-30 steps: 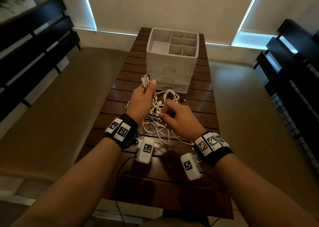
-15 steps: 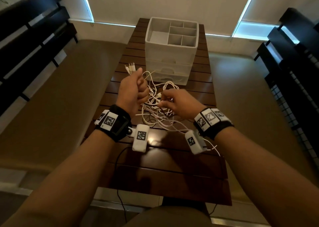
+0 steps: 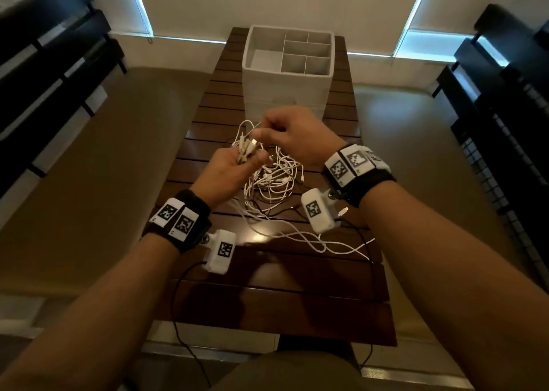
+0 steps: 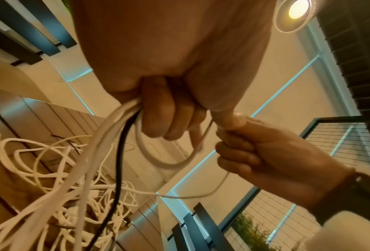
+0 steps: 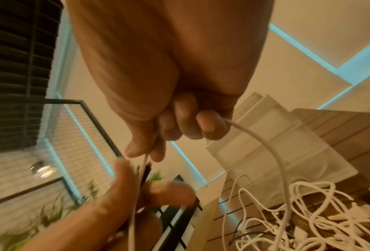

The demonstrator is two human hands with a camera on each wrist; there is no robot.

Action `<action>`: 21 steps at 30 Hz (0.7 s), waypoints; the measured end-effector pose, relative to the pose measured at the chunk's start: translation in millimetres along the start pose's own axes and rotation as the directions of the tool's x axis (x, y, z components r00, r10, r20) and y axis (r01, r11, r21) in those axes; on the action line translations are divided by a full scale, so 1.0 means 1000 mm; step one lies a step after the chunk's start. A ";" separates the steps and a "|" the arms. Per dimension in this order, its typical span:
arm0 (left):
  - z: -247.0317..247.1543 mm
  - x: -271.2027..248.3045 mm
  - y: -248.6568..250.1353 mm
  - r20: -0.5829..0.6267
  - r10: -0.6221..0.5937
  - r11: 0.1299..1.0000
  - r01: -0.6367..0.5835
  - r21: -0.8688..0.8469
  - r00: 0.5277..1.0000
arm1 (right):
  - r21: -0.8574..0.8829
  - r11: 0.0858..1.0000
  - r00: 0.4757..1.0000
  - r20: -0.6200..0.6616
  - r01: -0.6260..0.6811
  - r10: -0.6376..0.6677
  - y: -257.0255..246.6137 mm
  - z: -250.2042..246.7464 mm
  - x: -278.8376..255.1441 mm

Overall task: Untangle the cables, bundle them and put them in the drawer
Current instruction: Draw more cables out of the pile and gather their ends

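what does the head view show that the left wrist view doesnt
Only the head view shows the white drawer unit with its divided top tray, the connector ends sticking out of the left hand, and loose cable trailing toward the near table edge.

Only the left wrist view shows a black cable among the white ones leaving that fist, and a lit ceiling lamp.

Both show the right hand pinching a strand, and the tangled pile.

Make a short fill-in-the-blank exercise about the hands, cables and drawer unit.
1. The left hand grips a bunch of cable ____.
2. Among the white cables it holds, one cable is ____.
3. The white plastic drawer unit stands ____ the tangled pile.
4. The right hand pinches a single ____ cable.

Answers: ends; black; behind; white
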State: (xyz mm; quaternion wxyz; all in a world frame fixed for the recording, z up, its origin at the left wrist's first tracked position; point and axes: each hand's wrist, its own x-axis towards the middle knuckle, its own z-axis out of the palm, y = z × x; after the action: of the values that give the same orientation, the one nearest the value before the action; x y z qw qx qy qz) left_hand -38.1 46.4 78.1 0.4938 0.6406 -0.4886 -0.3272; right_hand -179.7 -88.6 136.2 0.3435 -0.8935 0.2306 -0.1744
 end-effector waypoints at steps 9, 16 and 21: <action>-0.036 -0.010 -0.027 -0.276 -0.182 0.978 0.144 -0.154 0.944 | -0.147 0.984 0.994 -0.028 -0.105 0.102 0.029 -0.064 -0.010; -0.026 0.001 -0.037 -0.324 -0.297 0.955 0.273 -0.120 0.898 | -0.161 0.986 0.996 -0.074 0.037 -0.049 -0.004 -0.045 0.008; -0.029 0.008 -0.017 -0.576 -0.223 0.969 0.117 -0.215 0.787 | -0.480 0.877 0.996 0.068 -0.020 0.060 0.018 -0.031 0.002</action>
State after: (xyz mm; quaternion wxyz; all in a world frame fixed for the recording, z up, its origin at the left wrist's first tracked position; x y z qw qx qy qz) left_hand -4.3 48.5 71.2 0.6426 0.7083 -0.2196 -0.1928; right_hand -198.0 -118.3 145.6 0.1245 -0.9521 0.2708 -0.0687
